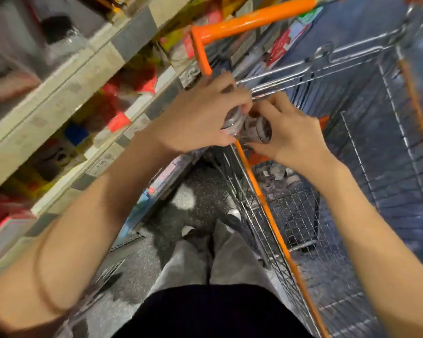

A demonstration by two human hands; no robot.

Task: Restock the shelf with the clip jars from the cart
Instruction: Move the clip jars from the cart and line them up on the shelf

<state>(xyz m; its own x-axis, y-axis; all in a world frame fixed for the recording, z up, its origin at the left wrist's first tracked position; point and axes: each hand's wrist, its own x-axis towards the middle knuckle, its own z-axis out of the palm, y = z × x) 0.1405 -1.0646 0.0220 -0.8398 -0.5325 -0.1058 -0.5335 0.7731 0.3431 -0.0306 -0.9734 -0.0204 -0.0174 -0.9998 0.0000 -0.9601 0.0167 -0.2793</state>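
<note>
2 jars are held above the cart (252, 164) rim: 1 (232, 120) gripped by the left hand (200, 115), 1 (260, 131) by the right hand (288, 132). Both should be steadied before being carried to the shelf (59, 93).

Two clear clip jars are held together above the orange rim of a wire cart (261, 191). One jar (233, 119) is gripped by the left hand (200, 118); the other jar (258, 131), just beside it, is pinched by the right hand (291, 135). More jars (278, 173) are seen blurred in the cart bottom. Stocked shelves (66, 93) are seen at left.
</note>
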